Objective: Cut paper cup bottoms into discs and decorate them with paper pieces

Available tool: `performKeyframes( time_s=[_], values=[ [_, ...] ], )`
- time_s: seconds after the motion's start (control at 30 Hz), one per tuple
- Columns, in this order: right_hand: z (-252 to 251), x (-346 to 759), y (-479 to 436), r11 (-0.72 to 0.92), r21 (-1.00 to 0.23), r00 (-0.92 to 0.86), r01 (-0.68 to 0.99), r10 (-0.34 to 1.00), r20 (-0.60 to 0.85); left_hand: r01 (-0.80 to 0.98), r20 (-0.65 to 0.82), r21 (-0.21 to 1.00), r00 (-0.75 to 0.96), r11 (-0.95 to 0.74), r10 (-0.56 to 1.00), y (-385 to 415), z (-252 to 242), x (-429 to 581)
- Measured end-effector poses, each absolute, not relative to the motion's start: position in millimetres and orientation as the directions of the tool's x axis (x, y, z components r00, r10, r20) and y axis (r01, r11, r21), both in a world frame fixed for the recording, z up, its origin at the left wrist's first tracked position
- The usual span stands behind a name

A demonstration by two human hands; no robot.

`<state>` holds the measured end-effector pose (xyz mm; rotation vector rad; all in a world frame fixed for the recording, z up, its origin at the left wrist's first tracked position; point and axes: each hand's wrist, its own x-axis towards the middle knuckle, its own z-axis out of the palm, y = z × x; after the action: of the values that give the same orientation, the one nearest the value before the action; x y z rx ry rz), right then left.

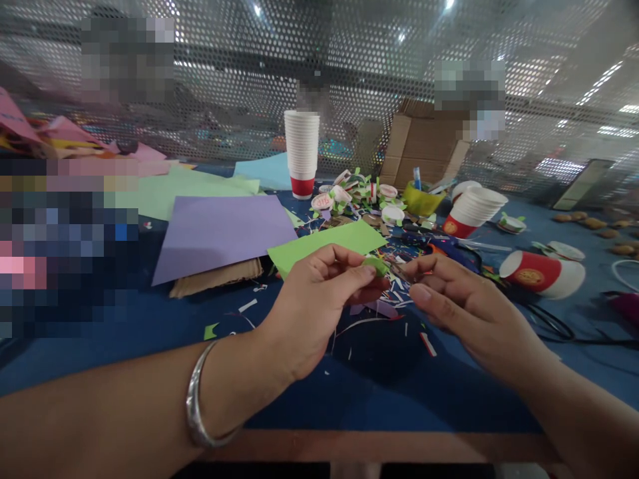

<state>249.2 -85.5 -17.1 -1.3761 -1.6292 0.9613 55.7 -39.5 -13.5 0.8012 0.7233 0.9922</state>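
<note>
Left hand [314, 303]: pinching a green paper piece [375, 267] over the blue table [379, 406].
Right hand [466, 309]: curling just beside it; whether it is gripping anything, I cannot tell.
Green-trimmed discs [393, 214]: lying heaped beyond, seemingly finished; the held piece is probably awaiting work.
Paper scraps [382, 309]: cluttering the workspace; a green sheet [324, 242] is lying behind the left hand.

On the blue table [399, 402] before me, a purple rectangular paper sheet [224, 233] lies over brown corrugated cardboard [217, 278], left of a bright green paper sheet [327, 243]. Behind these stands a tall stack of white paper cups [301, 150]. Beyond my right hand [464, 303], rightward, a red-and-white paper cup [542, 274] lies sideways.
</note>
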Motion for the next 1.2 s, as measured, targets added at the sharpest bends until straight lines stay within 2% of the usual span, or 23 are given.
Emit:
performKeyframes(
  time_s=[0.17,0.57,1.07,1.2],
  values=[
    [-14.2,251.0,-86.7,0.154,-0.831,-0.141,0.534,0.986,0.092,-0.418,-0.159,0.844,0.404,0.336,0.901,-41.6,-15.4,56.7],
    [-13.6,253.2,-88.2,0.201,-0.762,-0.16,0.615,0.979,0.129,-0.41,-0.179,0.824,0.467,0.391,0.866,-45.8,-12.8,57.3],
    [-9.4,254.9,-92.2,0.219,-0.785,-0.202,0.58,0.972,0.122,-0.351,-0.236,0.801,0.56,0.485,0.794,-46.0,-14.3,57.6],
    [-10.7,255.6,-91.5,0.186,-0.824,-0.183,0.536,0.978,0.102,-0.354,-0.233,0.805,0.549,0.476,0.803,-45.1,-13.9,58.1]
  ],
)
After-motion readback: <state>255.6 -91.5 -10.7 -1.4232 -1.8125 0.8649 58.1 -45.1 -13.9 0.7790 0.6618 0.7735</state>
